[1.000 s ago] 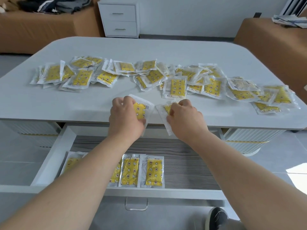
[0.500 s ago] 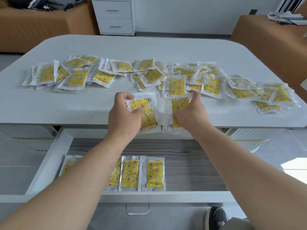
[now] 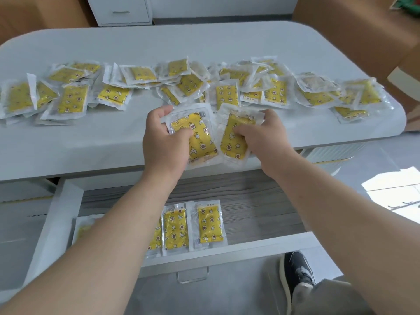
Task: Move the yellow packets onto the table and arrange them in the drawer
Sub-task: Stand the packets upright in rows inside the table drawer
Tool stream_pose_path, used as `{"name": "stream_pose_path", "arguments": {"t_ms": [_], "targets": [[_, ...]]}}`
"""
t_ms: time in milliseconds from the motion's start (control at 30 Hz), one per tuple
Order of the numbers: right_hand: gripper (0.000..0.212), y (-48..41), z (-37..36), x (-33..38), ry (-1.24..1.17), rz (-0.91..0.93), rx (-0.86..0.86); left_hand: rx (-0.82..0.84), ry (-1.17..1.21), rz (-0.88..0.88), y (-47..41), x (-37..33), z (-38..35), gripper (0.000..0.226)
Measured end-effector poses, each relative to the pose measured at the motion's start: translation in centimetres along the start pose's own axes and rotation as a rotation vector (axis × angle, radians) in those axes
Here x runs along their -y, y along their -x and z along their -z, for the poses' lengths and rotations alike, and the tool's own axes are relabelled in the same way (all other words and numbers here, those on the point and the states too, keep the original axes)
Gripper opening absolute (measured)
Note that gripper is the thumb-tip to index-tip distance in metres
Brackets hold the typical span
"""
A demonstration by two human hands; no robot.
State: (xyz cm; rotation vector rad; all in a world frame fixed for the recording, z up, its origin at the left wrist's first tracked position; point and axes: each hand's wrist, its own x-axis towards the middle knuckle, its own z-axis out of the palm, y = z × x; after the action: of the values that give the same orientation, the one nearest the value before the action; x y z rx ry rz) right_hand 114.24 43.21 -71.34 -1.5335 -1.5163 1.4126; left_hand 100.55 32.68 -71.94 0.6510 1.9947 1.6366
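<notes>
Shoe at near right, cut off by the frame edge. In the open drawer, a near-left row of yellow packets: four in view, two clear, two largely hidden behind the left forearm. Above the drawer, at the near edge of the grey table, left hand curled round a first packet, with thumb pressed on its face; right hand just beside, pinching a second packet. Farther back, loose band of overlapping packets across the table, too jumbled to count. Beyond, white cabinet and brown furniture, both cropped.
</notes>
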Motion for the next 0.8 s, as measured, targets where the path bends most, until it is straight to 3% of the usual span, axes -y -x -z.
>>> {"name": "stream_pose_path", "arguments": {"t_ms": [300,367,467,600,700,800], "targets": [[0.049,0.4,2.8,-1.8,0.041,0.007,0.024,0.033,0.032,0.014,0.3,-0.6,-3.1,0.043],[0.048,1.0,3.7,-2.0,0.140,0.056,0.093,0.050,0.021,0.001,0.6,-0.8,-3.9,0.039],[0.040,1.8,4.9,-1.6,0.480,0.198,0.268,0.076,-0.005,-0.006,0.8,-1.1,-4.7,0.037],[0.041,1.6,4.2,-3.7,0.856,0.177,0.544,0.152,-0.023,0.045,0.5,-1.2,-4.8,0.038],[0.049,0.8,2.0,-6.9,0.954,0.080,0.618,0.162,-0.034,0.074,0.1,-1.3,-4.2,0.042],[0.060,-0.4,0.1,-9.5,0.882,-0.028,0.630,0.170,-0.018,0.101,-0.3,-1.4,-3.3,0.042]]}}
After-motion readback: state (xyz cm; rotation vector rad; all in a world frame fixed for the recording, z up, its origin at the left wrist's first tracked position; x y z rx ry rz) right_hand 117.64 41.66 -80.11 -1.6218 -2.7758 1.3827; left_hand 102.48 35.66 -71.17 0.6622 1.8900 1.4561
